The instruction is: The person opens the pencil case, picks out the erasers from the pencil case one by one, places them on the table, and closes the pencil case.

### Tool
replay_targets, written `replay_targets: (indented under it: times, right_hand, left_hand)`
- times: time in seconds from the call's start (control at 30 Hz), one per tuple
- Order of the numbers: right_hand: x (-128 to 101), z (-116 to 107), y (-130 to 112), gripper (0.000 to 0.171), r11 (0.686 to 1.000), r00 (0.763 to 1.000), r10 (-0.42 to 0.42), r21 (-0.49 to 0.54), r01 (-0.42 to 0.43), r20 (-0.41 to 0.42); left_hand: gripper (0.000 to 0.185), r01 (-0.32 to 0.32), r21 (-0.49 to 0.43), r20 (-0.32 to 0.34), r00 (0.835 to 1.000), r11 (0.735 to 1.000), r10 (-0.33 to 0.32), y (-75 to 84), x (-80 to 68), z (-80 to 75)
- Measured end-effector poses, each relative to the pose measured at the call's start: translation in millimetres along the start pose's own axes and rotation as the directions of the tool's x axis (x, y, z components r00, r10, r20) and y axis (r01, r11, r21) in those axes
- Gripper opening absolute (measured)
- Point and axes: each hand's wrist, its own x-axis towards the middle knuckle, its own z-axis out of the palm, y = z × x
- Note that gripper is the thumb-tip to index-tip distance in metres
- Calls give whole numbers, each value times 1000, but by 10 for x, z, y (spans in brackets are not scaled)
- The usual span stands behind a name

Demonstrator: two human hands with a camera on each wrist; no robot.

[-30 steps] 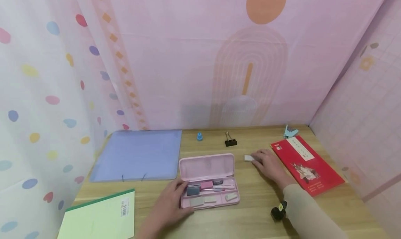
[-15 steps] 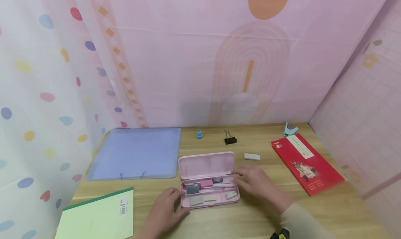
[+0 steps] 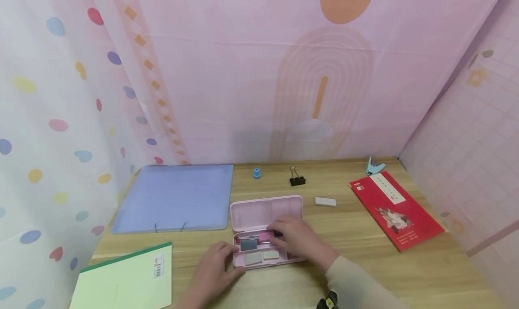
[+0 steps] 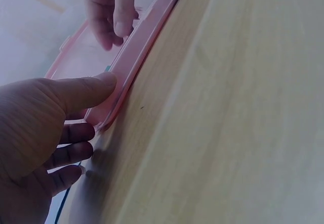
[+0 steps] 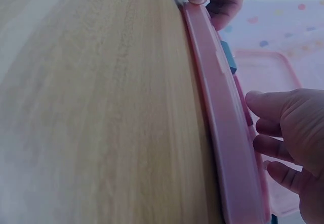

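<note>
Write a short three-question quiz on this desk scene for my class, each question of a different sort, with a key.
1. True or false: the pink pencil case lies open on the desk.
2. Which hand steadies the case at its left end? A. left hand B. right hand
3. Fill in: the white eraser lies between the case and the ____ booklet.

Key: 1. True, its lid is laid back. 2. A, its thumb rests on the case's rim while the right hand reaches in over the contents. 3. Red.
</note>
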Motion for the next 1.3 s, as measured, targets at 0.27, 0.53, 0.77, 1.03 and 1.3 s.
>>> replay_targets:
  times: [0.27, 0.53, 0.77, 1.03, 1.3]
  right_hand:
    - [55, 80, -19, 23, 1000, 1000, -6, -8, 6, 14]
    - [50, 113, -49, 20, 1000, 1000, 6, 24, -6, -2]
    - [-117, -85, 53, 18, 988, 991, 92, 134, -78, -102]
    - [-436, -427, 592, 23, 943, 941, 300, 200, -267, -155]
    - [-502, -338, 991, 24, 895, 900, 428, 181, -408, -86]
  left_hand:
    - [44, 15, -52, 6, 1000, 999, -15, -28, 9, 4]
    - [45, 3, -25, -26, 1000, 1000, -4, -48, -4, 5]
    - [45, -15, -29, -50, 999, 999, 13, -66, -13, 22]
    - [44, -19, -30, -54, 998, 999, 17, -84, -13, 32]
    - [44, -17, -36, -66, 998, 999, 14, -91, -4, 44]
